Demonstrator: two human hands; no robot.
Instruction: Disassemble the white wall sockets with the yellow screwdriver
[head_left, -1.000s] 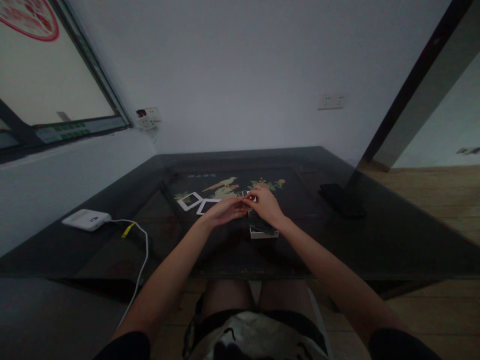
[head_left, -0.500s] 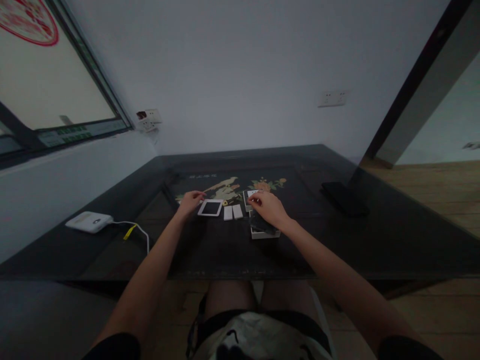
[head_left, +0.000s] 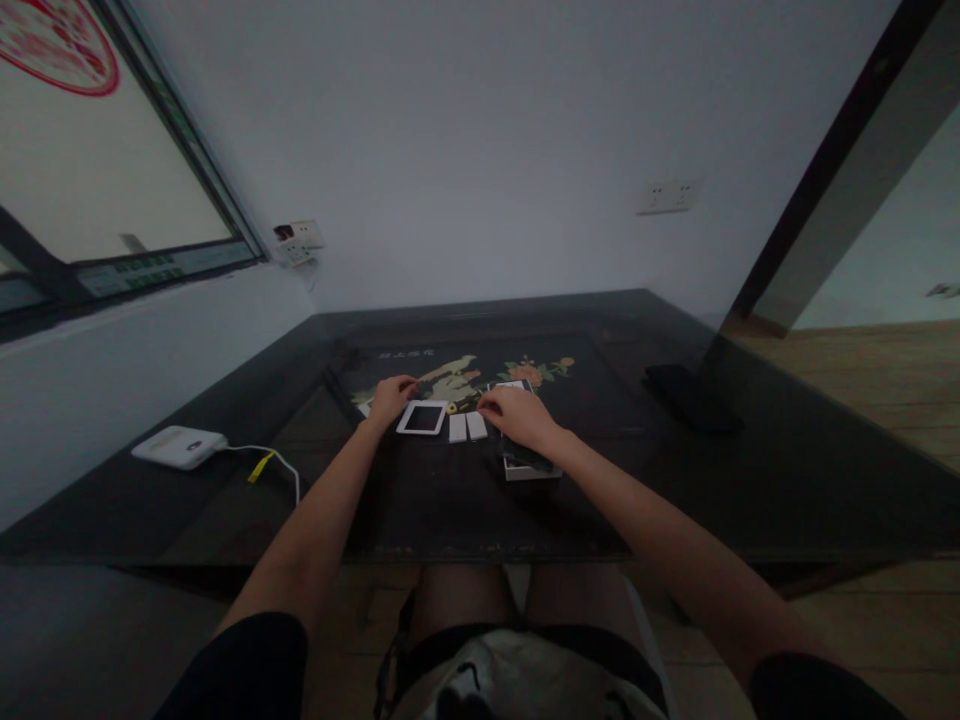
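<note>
My left hand (head_left: 391,399) is over the upper left corner of a white square frame with a dark centre (head_left: 422,419). Its fingertips are drawn together; what they hold, if anything, is too small to make out. My right hand (head_left: 519,414) is pinched just above two small white rectangular pieces (head_left: 467,427) lying side by side; anything between its fingertips cannot be made out. Under the right wrist is an open white-edged box (head_left: 534,474) with dark contents, partly hidden. Behind that hand another white-edged box (head_left: 517,384) shows only its far part.
A white power bank-like device (head_left: 180,447) with a white cable and yellow tag (head_left: 260,467) lies on the left of the dark table (head_left: 450,510). A flat black object (head_left: 691,398) lies on the right. A wall with sockets (head_left: 667,197) stands behind the table.
My right hand has moved left, from above the boxes to the two small white pieces. My left hand has shifted slightly right, toward the square frame.
</note>
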